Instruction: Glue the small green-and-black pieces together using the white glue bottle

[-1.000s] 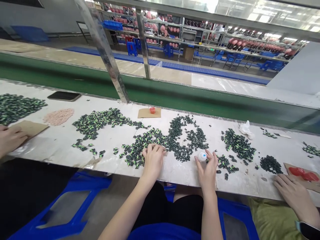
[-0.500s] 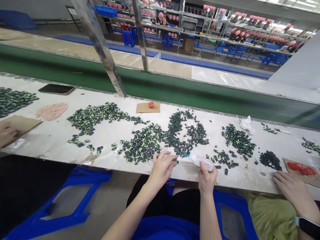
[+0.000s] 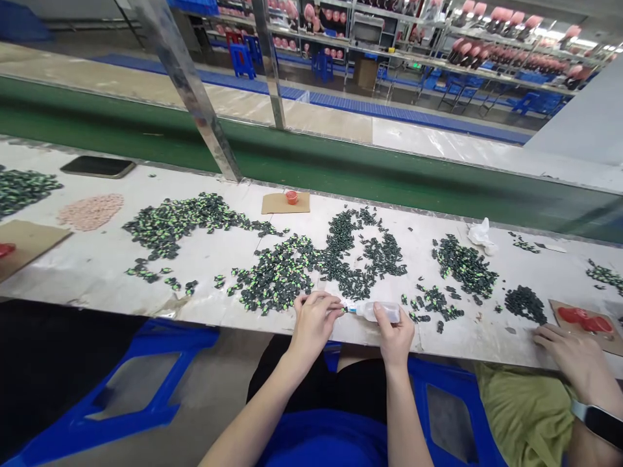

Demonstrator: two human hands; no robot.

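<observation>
My left hand (image 3: 315, 321) is closed in a pinch at the near edge of the white table (image 3: 233, 240). A small dark piece shows at its fingertips, too small to make out well. My right hand (image 3: 396, 337) grips a clear squeeze bottle (image 3: 379, 311), tilted sideways, its blue tip (image 3: 351, 310) right at the left fingertips. Left of the pinch lies a pile of black-and-green pieces (image 3: 277, 275). Just beyond the bottle spreads a pile of small dark green pieces (image 3: 341, 246).
A co-worker's hand (image 3: 574, 353) rests at the right by a cardboard piece (image 3: 559, 311) with red caps. A red cap (image 3: 291, 196) sits on cardboard at the back. A phone (image 3: 100, 167), pink pieces (image 3: 91, 212), a metal post (image 3: 192, 97) and crumpled tissue (image 3: 481, 233) are around.
The bottle has moved left and levelled, its tip now meeting the left fingertips. The hand at the far left has left the view. The camera view has shifted slightly.
</observation>
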